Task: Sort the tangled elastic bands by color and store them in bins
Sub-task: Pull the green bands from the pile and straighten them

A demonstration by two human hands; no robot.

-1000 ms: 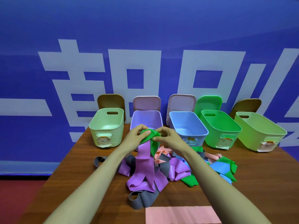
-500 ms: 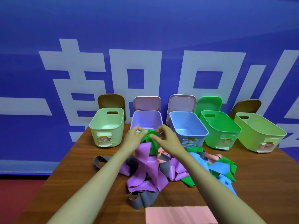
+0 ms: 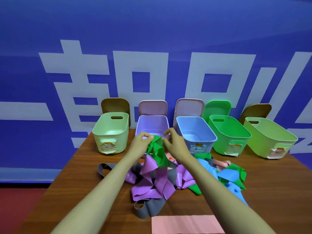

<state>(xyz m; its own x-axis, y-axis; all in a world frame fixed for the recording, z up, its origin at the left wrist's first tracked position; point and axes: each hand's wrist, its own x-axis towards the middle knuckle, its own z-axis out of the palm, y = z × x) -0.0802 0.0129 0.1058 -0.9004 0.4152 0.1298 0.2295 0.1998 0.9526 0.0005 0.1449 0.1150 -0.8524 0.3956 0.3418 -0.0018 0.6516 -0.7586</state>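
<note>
The green band point(image 3: 157, 152) has lifted further from the pile point(image 3: 157, 183). Left hand point(image 3: 139, 146) and right hand point(image 3: 176, 147) both pinch its upper end.

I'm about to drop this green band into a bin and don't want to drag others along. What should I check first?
1. Grip on the green band: ok, the left hand and the right hand both pinch its top, raised above the pile.
2. Band free of others: not ok, its lower end meets a purple band that looks tangled with it.
3. Green bin open: ok, its lid leans behind it.
4. Room in the bin: ok, nothing shows inside.
5. Its label confirms the colour: cannot tell, too blurred to read.
</note>
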